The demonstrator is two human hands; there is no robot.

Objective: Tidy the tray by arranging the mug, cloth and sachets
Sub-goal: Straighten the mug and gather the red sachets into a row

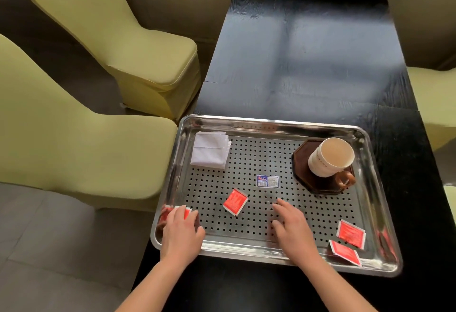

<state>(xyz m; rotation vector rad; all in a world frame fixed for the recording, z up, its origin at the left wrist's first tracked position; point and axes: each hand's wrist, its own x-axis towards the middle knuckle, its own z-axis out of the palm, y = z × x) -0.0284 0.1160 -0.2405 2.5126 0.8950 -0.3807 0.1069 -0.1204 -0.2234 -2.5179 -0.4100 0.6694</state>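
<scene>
Near the front edge of a black table (308, 52), a perforated steel tray (271, 122), long side toward the person. In its far-left corner, a folded white cloth (211, 150), flat on the holes and just beside the rim. In the far-right corner, a dark octagonal coaster (302, 161) bearing a pale mug (325, 161), upright, nothing visible inside, with its brown handle turned toward the near-right. At the tray's middle, a small blue-and-white sticker (267, 181); print too small to read. Just nearer and to the left of it, a red middle sachet (235, 202), lying askew and apart from everything else. At the near-left corner, a red corner sachet (170, 212), mostly covered by the left hand (181, 231): fingers laid over it, thumb out to the right on the tray floor; cannot tell whether pinching or only pressing. Toward the near middle, the right hand (292, 228), palm down, fingers spread and relaxed over the holes, holding nothing, well apart from the sachets on either side. In the near-right corner, a red right sachet (351, 234) flat on the floor, and just beside it a red rim sachet (345, 253) leaning on the tray's sloped wall; whether the two touch, unclear. To the left of the table, two chairs in yellow-green covers (138, 48) (74, 139), on a grey floor.
</scene>
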